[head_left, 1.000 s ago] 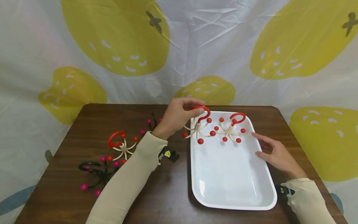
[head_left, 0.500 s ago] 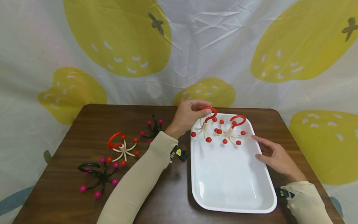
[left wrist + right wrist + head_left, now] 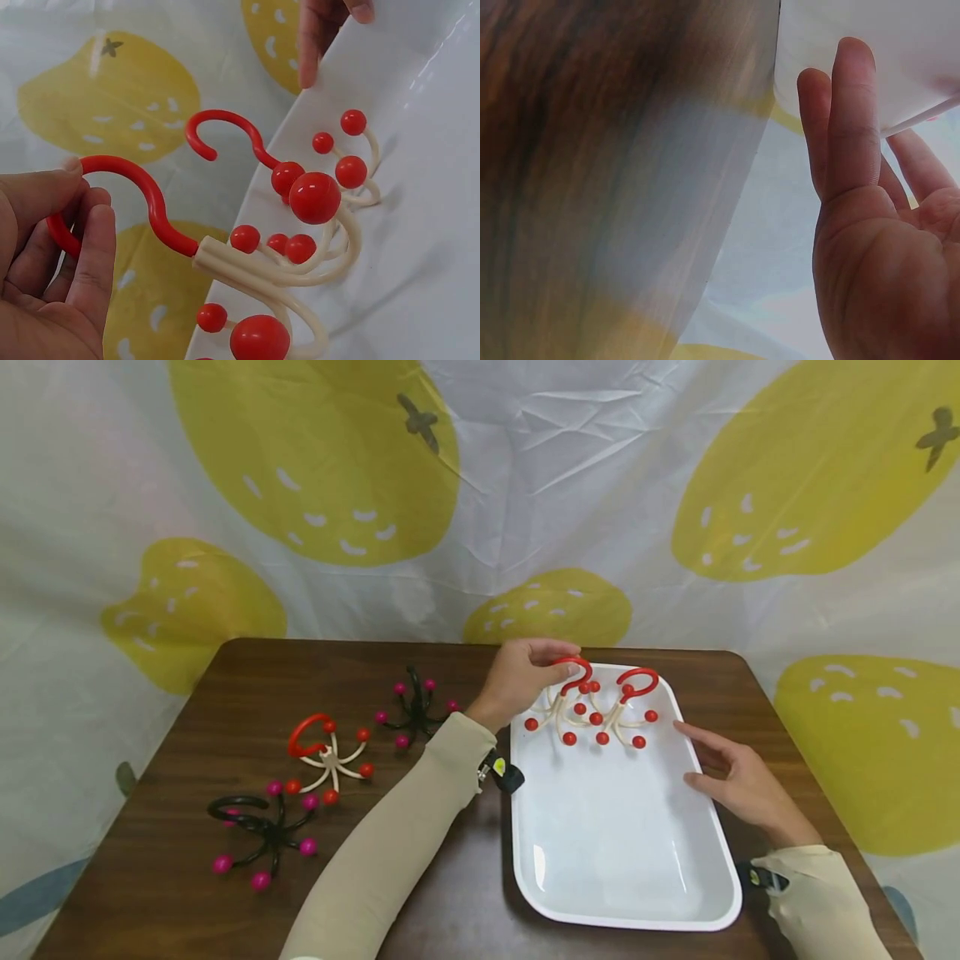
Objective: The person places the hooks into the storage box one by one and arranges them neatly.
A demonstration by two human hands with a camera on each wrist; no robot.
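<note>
Fingers of your left hand (image 3: pixel 525 681) pinch the held hook (image 3: pixel 559 705) by its red crook, over the upper left of the tray (image 3: pixel 622 827), head view. Second hook (image 3: pixel 619 706) sits in the tray, just right. Your right hand (image 3: pixel 746 785), fingers extended, is at the tray's right rim. Frame left, on the table (image 3: pixel 465 881): two black hooks (image 3: pixel 272 835), white hook (image 3: pixel 329 758).

Left wrist: held hook overlaps second hook mid-frame; can't tell if they touch.

Right wrist: your fingers lie against the tray's outer wall, upper right.
</note>
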